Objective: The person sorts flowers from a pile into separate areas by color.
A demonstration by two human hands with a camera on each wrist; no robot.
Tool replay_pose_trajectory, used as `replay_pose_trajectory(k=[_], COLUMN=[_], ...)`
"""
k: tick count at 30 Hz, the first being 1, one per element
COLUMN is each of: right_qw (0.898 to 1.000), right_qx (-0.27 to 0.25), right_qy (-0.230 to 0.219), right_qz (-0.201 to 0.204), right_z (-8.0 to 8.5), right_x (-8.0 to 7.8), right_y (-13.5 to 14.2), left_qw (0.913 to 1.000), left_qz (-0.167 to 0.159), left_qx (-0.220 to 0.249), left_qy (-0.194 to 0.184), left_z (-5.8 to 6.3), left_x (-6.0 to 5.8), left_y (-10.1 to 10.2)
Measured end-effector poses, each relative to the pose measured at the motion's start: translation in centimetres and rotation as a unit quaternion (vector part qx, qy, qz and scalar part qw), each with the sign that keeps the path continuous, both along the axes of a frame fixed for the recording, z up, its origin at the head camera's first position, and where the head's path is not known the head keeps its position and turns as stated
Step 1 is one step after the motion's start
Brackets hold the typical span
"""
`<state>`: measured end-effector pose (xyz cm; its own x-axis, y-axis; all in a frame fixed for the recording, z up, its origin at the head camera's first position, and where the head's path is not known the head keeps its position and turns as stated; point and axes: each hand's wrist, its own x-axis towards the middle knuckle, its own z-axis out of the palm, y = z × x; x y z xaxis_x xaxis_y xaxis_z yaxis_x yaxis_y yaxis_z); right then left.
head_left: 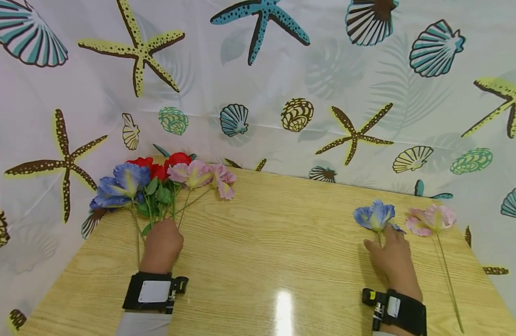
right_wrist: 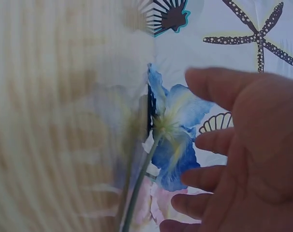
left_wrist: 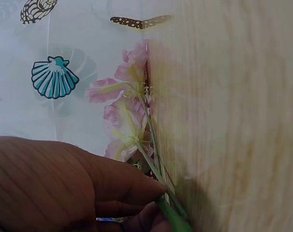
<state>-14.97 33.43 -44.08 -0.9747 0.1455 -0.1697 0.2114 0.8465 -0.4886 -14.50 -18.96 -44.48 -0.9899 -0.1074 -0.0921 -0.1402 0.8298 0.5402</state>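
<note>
My left hand (head_left: 162, 245) grips green flower stems at the left of the table. Red roses (head_left: 180, 159) with green leaves rise above it, with blue flowers (head_left: 125, 182) on their left and pink flowers (head_left: 195, 173) on their right. In the left wrist view the thumb and fingers pinch a thick green stem (left_wrist: 174, 217) close to the tabletop. At the right, my right hand (head_left: 392, 256) reaches over a single blue flower (head_left: 375, 215). The right wrist view shows its fingers (right_wrist: 214, 179) spread apart beside the blue petals (right_wrist: 178, 154) and stem.
A pink flower (head_left: 432, 219) with a long thin stem lies at the right of the wooden table (head_left: 275, 242). Behind the table hangs a white cloth (head_left: 266, 88) printed with starfish and shells. Each wrist wears a black strap (head_left: 153, 291) with a small camera.
</note>
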Motion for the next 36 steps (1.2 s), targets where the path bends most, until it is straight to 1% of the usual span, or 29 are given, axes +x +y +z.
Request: replay_pose_trajectory(k=[3,6,11,17,19,23,26,29,32,36], right_qw=[0.999,0.999,0.999,1.000,1.000,1.000,1.000,0.999,0.999,0.999], right_qx=[0.009,0.021,0.030,0.018,0.014,-0.002,-0.016,-0.023,-0.024,-0.021], right_qy=[-0.029,-0.039,-0.028,-0.022,-0.021,-0.021,-0.020,-0.013,-0.004,0.009], right_qz=[0.010,0.011,0.017,0.006,0.003,0.009,0.019,0.027,0.033,0.041], right_z=[0.2,0.6,1.8,3.2,3.3,3.4,3.6,3.7,3.7,4.2], right_x=[0.1,0.2,0.6,1.0,1.1,1.2,1.2,1.3,1.3,1.3], right_y=[-0.1,-0.2,0.0,-0.1,-0.2,-0.3,-0.4,-0.6,-0.9,-1.5], left_qw=[1.0000,0.9997,0.9993,0.9987,0.9980,0.9936,0.9899,0.9887,0.9879,0.9873], left_qz=[0.002,0.009,0.005,-0.003,-0.012,-0.028,-0.027,-0.024,-0.023,-0.020], left_qx=[0.004,0.019,0.035,0.044,0.055,0.100,0.122,0.127,0.133,0.146], left_qy=[-0.009,-0.012,-0.006,-0.025,-0.029,-0.045,-0.068,-0.076,-0.077,-0.059], left_z=[0.0,0.0,0.2,0.9,1.0,1.5,1.7,1.9,2.3,2.9], left_x=[-0.2,-0.3,-0.3,-0.3,-0.4,-0.5,-0.7,-0.8,-0.8,-0.6], left_y=[-0.2,-0.3,-0.3,-0.2,-0.2,0.0,0.1,0.2,0.3,0.5])
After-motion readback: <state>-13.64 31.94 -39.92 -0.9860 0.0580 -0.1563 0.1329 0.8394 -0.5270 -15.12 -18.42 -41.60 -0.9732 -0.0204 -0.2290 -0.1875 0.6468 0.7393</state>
